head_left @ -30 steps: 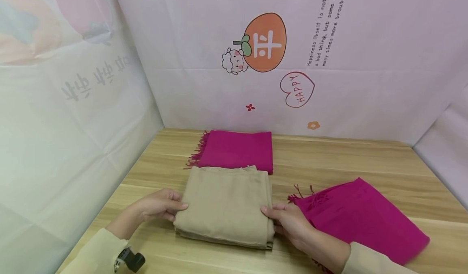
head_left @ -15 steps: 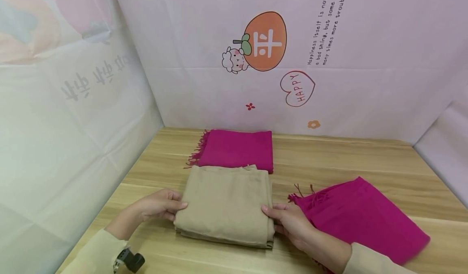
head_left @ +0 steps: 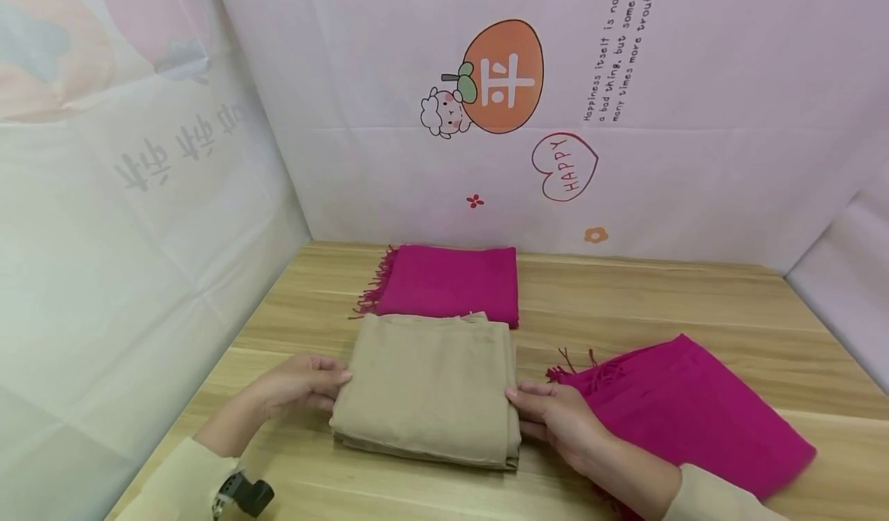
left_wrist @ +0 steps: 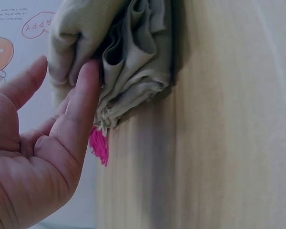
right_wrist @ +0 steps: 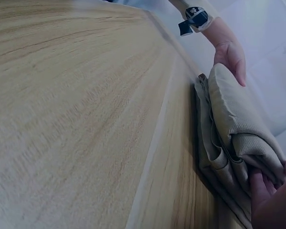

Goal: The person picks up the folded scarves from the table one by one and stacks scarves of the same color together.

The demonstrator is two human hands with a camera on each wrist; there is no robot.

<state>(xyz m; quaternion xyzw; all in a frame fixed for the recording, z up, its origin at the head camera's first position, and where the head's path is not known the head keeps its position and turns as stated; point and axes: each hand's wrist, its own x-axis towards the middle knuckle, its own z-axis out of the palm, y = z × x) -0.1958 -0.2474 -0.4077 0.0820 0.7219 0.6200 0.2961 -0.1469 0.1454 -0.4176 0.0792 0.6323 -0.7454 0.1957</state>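
A beige scarf, folded into a thick square, lies on the wooden table between both hands. At its left edge, my left hand touches the folded layers with its fingers. Its thumb is off the cloth, as the left wrist view shows, beside the stacked folds of the scarf. On the opposite side, my right hand holds the right edge. In the right wrist view its fingers reach in between the layers and the thumb sits at the top fold. The fingertips there are hidden by cloth.
Behind the beige scarf lies a folded magenta scarf with fringe to the left. Another magenta scarf lies askew at the right, partly behind the right forearm. Printed cloth walls enclose the wooden table at back and sides.
Both thumbs have slid outward from the top of the beige scarf to its edges, the left thumb coming off. The scarf stays in place.
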